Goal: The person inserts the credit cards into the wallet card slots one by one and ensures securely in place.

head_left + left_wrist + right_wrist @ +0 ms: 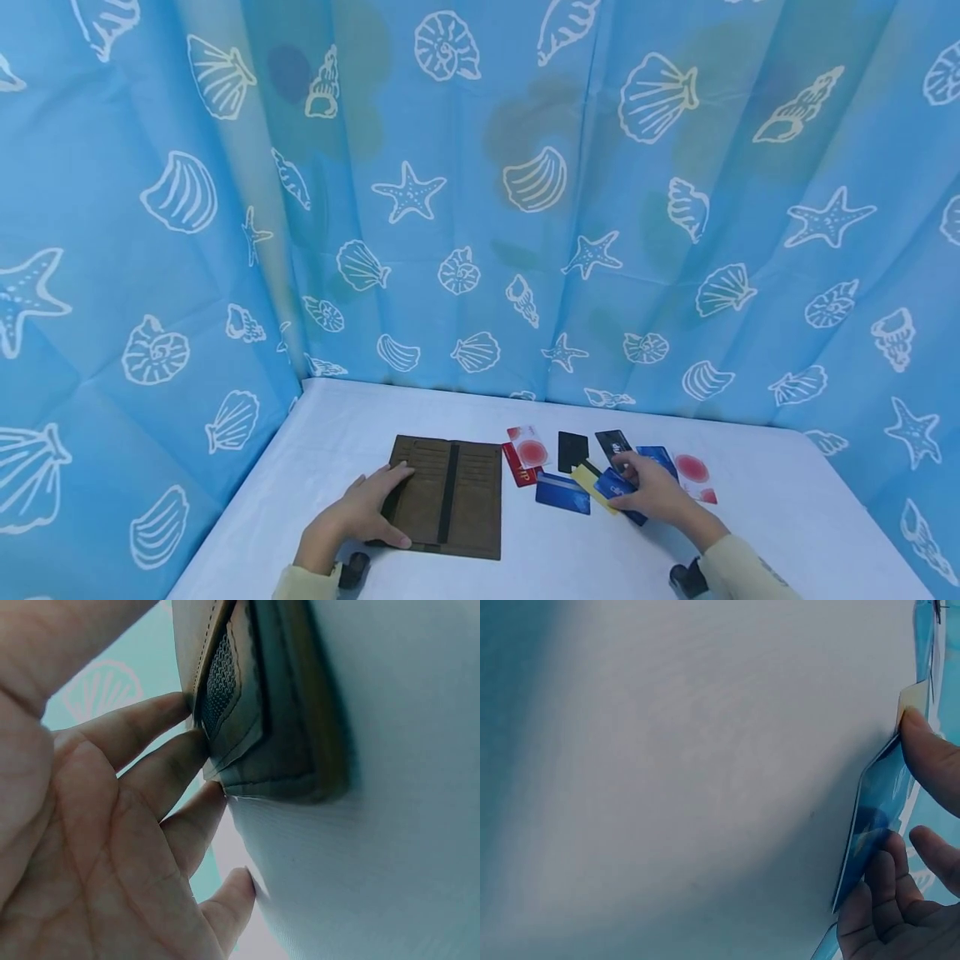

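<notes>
Well in from the left edge of a white-draped tabletop [600,567], a brown wallet [476,510] lies spread open. The left hand [367,504] rests along its left side, fingers extended, apparently to steady it. Toward the right edge, the right hand [662,493] pinches a blue card [615,486] between thumb and fingers, above a partly covered yellow card [587,483]. Other cards [562,493] lie scattered nearby, some overlapping, likely set out face-by-face for easy picking.
</notes>
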Action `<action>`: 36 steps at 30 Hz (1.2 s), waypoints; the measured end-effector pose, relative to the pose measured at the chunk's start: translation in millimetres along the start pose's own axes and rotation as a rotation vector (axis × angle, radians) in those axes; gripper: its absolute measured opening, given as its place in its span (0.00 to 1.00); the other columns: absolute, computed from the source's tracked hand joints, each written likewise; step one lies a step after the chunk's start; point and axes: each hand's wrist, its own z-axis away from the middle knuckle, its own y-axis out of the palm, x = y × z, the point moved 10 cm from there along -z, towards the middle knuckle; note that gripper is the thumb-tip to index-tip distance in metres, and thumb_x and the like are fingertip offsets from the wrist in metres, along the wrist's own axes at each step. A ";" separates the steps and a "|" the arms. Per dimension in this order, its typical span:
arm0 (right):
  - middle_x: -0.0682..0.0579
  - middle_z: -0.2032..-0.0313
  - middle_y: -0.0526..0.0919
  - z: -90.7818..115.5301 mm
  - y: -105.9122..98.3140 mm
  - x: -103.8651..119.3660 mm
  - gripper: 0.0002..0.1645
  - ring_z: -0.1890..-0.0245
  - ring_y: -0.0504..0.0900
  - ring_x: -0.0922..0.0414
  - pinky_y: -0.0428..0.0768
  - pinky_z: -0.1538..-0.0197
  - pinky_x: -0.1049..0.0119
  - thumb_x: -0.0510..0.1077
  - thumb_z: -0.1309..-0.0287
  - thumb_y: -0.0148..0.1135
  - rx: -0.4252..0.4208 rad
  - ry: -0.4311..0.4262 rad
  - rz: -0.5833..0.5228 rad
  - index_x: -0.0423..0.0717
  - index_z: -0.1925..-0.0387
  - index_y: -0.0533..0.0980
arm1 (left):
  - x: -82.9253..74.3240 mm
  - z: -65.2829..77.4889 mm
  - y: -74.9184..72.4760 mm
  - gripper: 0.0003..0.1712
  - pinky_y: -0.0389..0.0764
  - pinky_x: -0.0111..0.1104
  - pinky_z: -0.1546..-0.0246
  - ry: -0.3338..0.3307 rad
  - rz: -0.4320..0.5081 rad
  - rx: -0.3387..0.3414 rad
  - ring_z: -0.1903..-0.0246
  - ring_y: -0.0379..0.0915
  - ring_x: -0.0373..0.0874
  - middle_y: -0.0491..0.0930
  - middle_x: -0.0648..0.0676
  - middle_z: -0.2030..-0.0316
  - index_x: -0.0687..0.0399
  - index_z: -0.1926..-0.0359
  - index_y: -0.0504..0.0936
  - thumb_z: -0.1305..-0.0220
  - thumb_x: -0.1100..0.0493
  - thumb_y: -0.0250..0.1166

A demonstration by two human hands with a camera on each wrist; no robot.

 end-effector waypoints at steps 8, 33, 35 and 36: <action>0.43 0.51 0.79 2.1 -1.1 1.5 0.47 0.53 0.78 0.49 0.84 0.48 0.45 0.52 0.59 0.81 0.007 0.010 0.009 0.44 0.38 0.71 | -0.3 0.2 -0.6 0.59 0.44 0.62 0.26 -0.002 0.006 0.000 0.26 0.50 0.62 0.61 0.61 0.27 0.50 0.29 0.65 0.64 0.50 0.84; 0.30 0.38 0.70 0.7 -20.8 18.3 0.37 0.40 0.71 0.30 0.80 0.44 0.37 0.46 0.40 0.68 -0.060 -0.029 -0.005 0.43 0.34 0.63 | -2.5 1.2 -0.3 0.58 0.44 0.63 0.26 0.036 0.027 0.000 0.26 0.50 0.63 0.61 0.61 0.27 0.52 0.29 0.66 0.63 0.50 0.84; 0.30 0.39 0.71 -1.4 -23.9 22.1 0.35 0.41 0.72 0.31 0.81 0.45 0.39 0.47 0.40 0.68 -0.071 -0.017 -0.036 0.43 0.36 0.64 | -1.9 1.3 0.0 0.58 0.44 0.63 0.25 0.037 0.031 0.000 0.26 0.49 0.63 0.61 0.61 0.27 0.52 0.29 0.66 0.62 0.50 0.84; 0.31 0.39 0.71 -2.3 -24.4 23.7 0.34 0.41 0.73 0.31 0.81 0.45 0.39 0.47 0.39 0.68 -0.071 -0.008 -0.057 0.43 0.37 0.64 | -1.6 1.4 0.5 0.58 0.44 0.63 0.26 0.037 0.033 0.003 0.26 0.49 0.63 0.61 0.61 0.27 0.52 0.29 0.66 0.62 0.50 0.84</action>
